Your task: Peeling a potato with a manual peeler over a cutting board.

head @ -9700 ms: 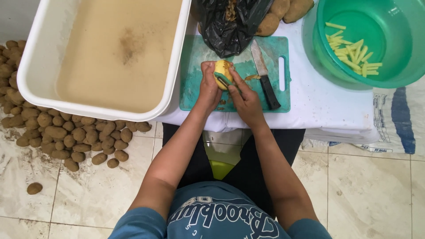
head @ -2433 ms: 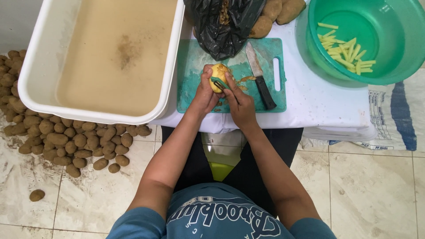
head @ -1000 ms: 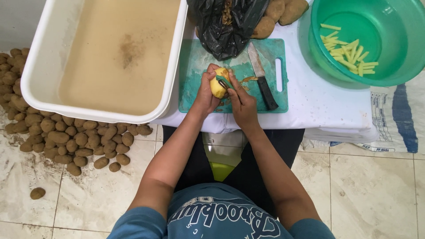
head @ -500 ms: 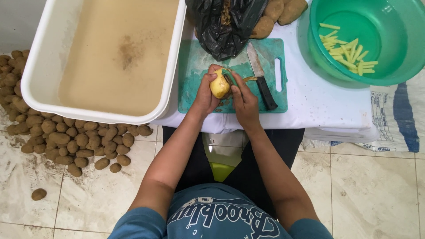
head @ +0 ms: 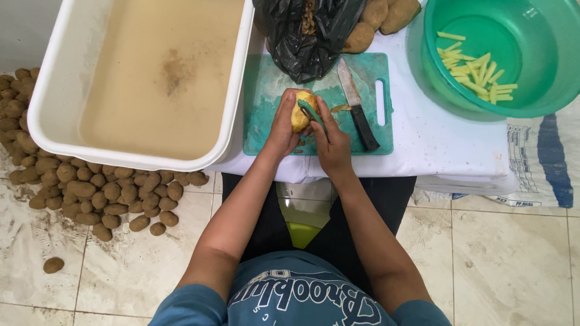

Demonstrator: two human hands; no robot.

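The left hand (head: pixel 281 128) is curled around a half-peeled potato (head: pixel 300 112), holding it just above the green cutting board (head: pixel 272 121), fingers wrapped over its far side and the yellow flesh facing up. The right hand (head: pixel 331 142) pinches a green peeler (head: pixel 310 111) whose blade lies against the potato's right edge. A black-handled knife (head: pixel 357 102) rests on the board beside them, near a black bag (head: pixel 308 36) of peelings. A green basin (head: pixel 538 54) to the right holds potato sticks (head: pixel 474 60).

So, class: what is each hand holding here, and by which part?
The left hand cups a half-peeled potato around its side. The right hand grips a green peeler by its handle, with the blade end on the potato.
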